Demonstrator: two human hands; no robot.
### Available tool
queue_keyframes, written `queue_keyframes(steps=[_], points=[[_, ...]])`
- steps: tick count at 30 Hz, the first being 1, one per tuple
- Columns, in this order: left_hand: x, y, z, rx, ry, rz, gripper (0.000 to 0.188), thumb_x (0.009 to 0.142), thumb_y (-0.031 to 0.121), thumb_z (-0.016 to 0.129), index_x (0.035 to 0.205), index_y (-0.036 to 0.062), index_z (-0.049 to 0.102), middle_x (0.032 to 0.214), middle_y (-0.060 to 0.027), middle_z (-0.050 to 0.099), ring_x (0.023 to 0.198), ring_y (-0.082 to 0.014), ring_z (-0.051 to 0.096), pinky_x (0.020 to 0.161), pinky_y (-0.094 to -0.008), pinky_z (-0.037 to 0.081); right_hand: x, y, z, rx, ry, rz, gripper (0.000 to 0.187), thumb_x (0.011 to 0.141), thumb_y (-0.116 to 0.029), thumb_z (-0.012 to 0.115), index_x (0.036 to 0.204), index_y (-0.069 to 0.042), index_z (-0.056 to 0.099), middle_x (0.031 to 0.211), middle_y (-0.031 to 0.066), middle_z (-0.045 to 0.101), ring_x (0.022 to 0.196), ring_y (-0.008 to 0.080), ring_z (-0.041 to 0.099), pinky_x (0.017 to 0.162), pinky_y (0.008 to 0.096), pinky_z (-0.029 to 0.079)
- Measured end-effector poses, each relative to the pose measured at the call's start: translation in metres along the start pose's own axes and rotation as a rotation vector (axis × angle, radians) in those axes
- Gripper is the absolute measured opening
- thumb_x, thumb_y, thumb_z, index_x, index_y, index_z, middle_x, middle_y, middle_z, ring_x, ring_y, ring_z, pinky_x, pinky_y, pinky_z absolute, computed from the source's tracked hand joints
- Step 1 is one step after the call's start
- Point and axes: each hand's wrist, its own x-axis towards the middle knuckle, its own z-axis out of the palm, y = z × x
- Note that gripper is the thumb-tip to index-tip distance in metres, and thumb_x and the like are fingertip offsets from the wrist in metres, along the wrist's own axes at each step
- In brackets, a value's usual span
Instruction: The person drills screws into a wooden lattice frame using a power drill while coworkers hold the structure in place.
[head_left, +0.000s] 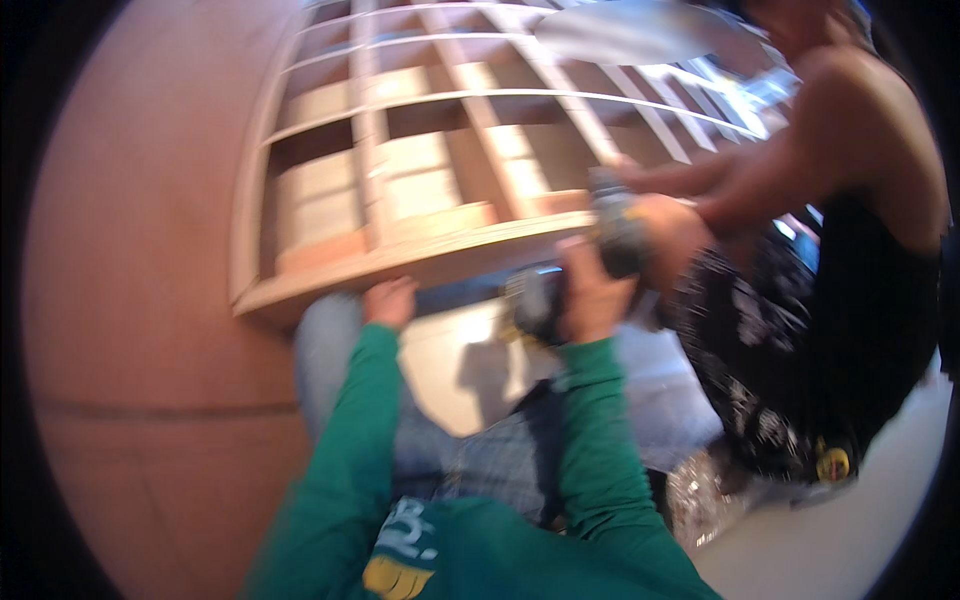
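My right hand (592,295) is wrapped around the grip of a cordless drill (622,235), which is dark and smeared by motion. Its battery end (535,298) juts out to the left of my wrist. My left hand (390,303) is against the near side of a large wooden grid frame (470,245), its fingers curled. Whether it grips the edge or a small thing is hidden. Thin crossing slats divide the frame into rows of rectangular compartments.
A person in black (850,300) crouches close on the right, arms reaching to the frame near the drill. A crumpled clear plastic bag (700,495) lies on the floor beside my right forearm. Brownish floor (150,300) stretches along the left.
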Motion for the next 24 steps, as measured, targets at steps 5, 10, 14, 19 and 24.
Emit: queue_keyframes(steps=[5,10,14,19,24], points=[[-0.008,0.010,0.022,-0.376,0.226,-0.183,0.032,0.099,0.028,0.062,0.103,0.0016,0.080,0.098,-0.0196,0.078,0.091,-0.0282,0.072,0.085,-0.0403,0.053,0.058,0.009,0.004,1.183,0.113,0.766,0.021,0.095,-0.008,0.066,0.113,0.002,0.071,0.092,0.0077,0.071,0.071,0.0158,0.067,0.066,0.0269,0.054],[-0.015,0.014,0.023,-0.917,0.199,-0.555,0.038,0.098,0.037,0.054,0.097,0.0050,0.074,0.063,-0.0030,0.051,0.052,-0.0154,0.044,0.049,-0.0377,0.036,0.067,0.008,0.002,1.247,0.213,0.884,0.035,0.101,-0.017,0.067,0.125,0.007,0.062,0.107,0.0151,0.070,0.084,0.0187,0.068,0.070,0.0301,0.057],[-0.013,0.001,0.002,-1.002,0.133,-0.810,0.027,0.096,0.035,0.051,0.085,0.0122,0.060,0.061,0.0028,0.035,0.049,-0.0108,0.029,0.044,-0.0329,0.024,0.064,0.032,0.007,1.262,0.212,0.871,0.034,0.101,-0.021,0.066,0.121,0.006,0.063,0.107,0.0167,0.072,0.083,0.0170,0.066,0.069,0.0304,0.056],[-0.025,-0.019,-0.018,-0.973,-0.137,-1.001,0.013,0.094,0.022,0.051,0.084,0.0153,0.046,0.064,0.0023,0.040,0.050,-0.0095,0.032,0.045,-0.0278,0.027,0.062,0.046,0.001,1.314,0.225,0.918,0.029,0.101,-0.024,0.062,0.112,0.002,0.065,0.102,0.0123,0.071,0.077,0.0140,0.063,0.066,0.0278,0.053],[-0.032,-0.026,-0.034,-1.123,-0.166,-0.939,0.020,0.097,0.015,0.041,0.101,0.0072,0.059,0.070,-0.0018,0.051,0.051,-0.0090,0.039,0.044,-0.0276,0.035,0.068,0.041,-0.002,1.262,0.349,0.892,0.024,0.094,-0.017,0.064,0.110,0.001,0.066,0.095,0.0142,0.072,0.076,0.0178,0.063,0.063,0.0322,0.052]])
